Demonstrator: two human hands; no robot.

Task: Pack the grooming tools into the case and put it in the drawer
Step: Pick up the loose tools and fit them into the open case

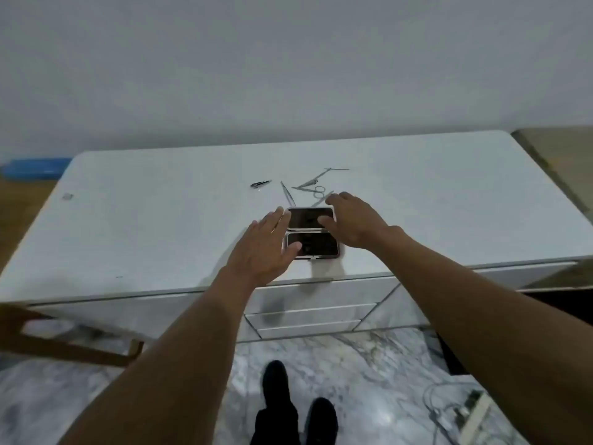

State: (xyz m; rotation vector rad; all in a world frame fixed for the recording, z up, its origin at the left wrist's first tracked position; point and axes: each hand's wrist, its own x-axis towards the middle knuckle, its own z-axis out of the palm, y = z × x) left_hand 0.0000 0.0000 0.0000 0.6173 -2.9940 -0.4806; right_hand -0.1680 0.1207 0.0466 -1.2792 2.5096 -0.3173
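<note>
A small case (pixel 316 243) lies open flat on the white table top (pixel 160 220), its two dark halves one behind the other. My left hand (pixel 263 248) rests at its left edge, fingers spread, thumb on the near half. My right hand (pixel 353 221) covers the right edge, thumb on the far half. Behind the case lie several metal grooming tools: a dark nail clipper (pixel 260 184), tweezers (pixel 286 193), small scissors (pixel 316 190) and a thin long tool (pixel 335 169). A drawer front (pixel 321 292) sits closed below the table edge.
Two more drawer fronts (pixel 308 319) stack underneath. A wooden chair (pixel 64 345) stands at the left on the marble floor. White cables (pixel 449 409) lie on the floor at the right. A blue object (pixel 35 168) sits far left.
</note>
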